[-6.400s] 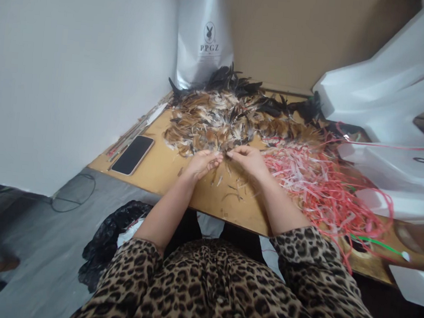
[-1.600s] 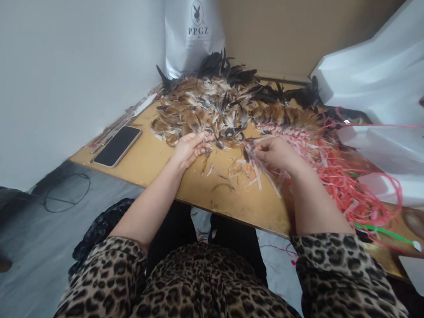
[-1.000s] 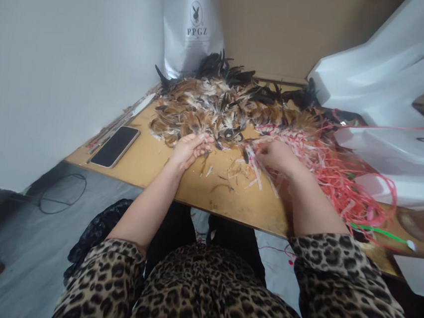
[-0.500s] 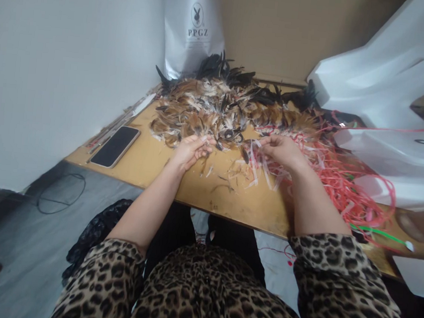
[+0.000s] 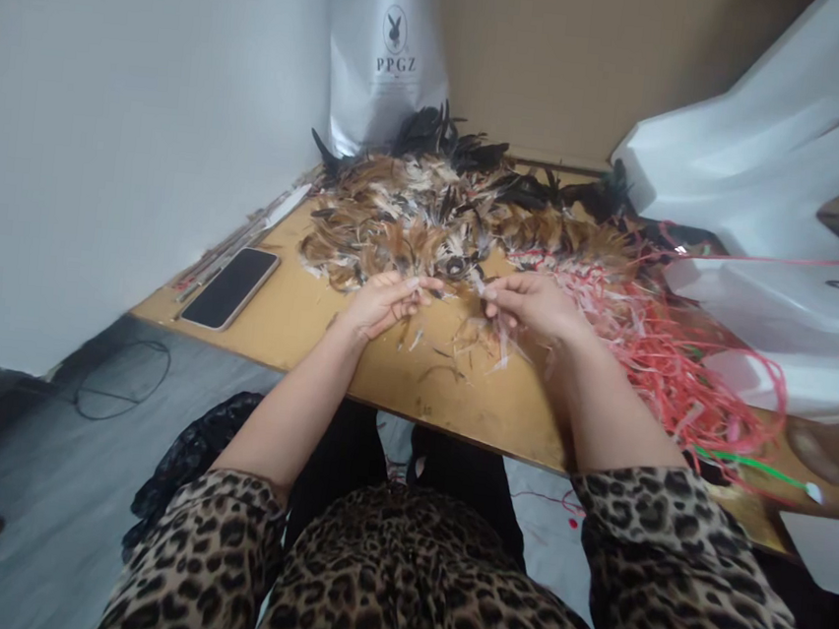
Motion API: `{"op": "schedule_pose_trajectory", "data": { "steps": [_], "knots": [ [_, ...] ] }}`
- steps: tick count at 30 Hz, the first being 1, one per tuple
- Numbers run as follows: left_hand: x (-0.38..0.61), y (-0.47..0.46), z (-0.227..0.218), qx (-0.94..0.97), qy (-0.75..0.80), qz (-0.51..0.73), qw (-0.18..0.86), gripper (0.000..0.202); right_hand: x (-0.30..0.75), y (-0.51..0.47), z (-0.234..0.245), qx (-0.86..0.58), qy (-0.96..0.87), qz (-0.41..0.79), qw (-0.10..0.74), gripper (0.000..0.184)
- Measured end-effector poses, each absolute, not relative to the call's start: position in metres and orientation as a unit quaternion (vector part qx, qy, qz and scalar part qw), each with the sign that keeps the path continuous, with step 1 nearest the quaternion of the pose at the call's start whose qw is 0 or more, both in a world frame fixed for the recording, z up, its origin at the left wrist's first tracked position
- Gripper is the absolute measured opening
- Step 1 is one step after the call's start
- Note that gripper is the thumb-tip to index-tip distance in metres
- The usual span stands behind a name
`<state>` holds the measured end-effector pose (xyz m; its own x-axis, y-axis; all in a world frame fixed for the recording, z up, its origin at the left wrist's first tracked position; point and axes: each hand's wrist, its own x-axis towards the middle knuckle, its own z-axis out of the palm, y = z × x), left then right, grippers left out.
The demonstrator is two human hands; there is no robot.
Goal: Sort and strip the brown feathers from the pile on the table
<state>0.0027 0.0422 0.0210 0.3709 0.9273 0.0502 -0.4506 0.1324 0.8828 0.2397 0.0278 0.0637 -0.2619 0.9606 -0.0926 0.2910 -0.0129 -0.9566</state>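
Strips [image 5: 503,346] pinched below right hand [image 5: 535,306], feather pile [image 5: 428,226] beside left hand [image 5: 383,303]

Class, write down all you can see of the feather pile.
The feather pile is a loose heap of brown, tan and white feathers, black along its far edge. It lies across the far half of the wooden table, before a white bag, pink strips at its right. The left hand and right hand are at its near edge.
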Motion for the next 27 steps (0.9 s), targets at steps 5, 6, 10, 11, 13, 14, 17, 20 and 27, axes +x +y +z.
{"op": "schedule_pose_trajectory", "data": {
  "steps": [5, 6, 10, 11, 13, 14, 17, 20, 27],
  "knots": [
    [0.006, 0.037, 0.025, 0.454, 0.274, 0.476, 0.701, 0.018, 0.223, 0.026, 0.063, -0.493, -0.636, 0.516, 0.294, 0.024],
    [0.007, 0.036, 0.025, 0.465, 0.281, 0.465, 0.699, 0.019, 0.222, 0.026, 0.061, -0.490, -0.649, 0.508, 0.283, 0.025],
    [0.012, 0.035, 0.021, 0.511, 0.323, 0.406, 0.685, 0.028, 0.221, 0.030, 0.055, -0.474, -0.705, 0.461, 0.256, 0.025],
    [0.013, 0.035, 0.019, 0.521, 0.329, 0.395, 0.681, 0.029, 0.221, 0.031, 0.053, -0.470, -0.716, 0.450, 0.253, 0.025],
    [0.015, 0.036, 0.017, 0.540, 0.336, 0.377, 0.673, 0.030, 0.219, 0.031, 0.049, -0.463, -0.732, 0.433, 0.251, 0.024],
    [0.015, 0.036, 0.016, 0.546, 0.339, 0.371, 0.670, 0.031, 0.218, 0.032, 0.048, -0.460, -0.737, 0.427, 0.250, 0.024],
    [0.016, 0.036, 0.016, 0.549, 0.355, 0.362, 0.665, 0.031, 0.216, 0.032, 0.049, -0.456, -0.745, 0.422, 0.242, 0.023],
    [0.013, 0.038, 0.016, 0.520, 0.367, 0.388, 0.667, 0.028, 0.223, 0.032, 0.058, -0.470, -0.747, 0.412, 0.225, 0.023],
    [0.006, 0.042, 0.017, 0.450, 0.345, 0.453, 0.688, 0.025, 0.279, 0.039, 0.071, -0.580, -0.729, 0.267, 0.247, 0.025]
  ]
}}
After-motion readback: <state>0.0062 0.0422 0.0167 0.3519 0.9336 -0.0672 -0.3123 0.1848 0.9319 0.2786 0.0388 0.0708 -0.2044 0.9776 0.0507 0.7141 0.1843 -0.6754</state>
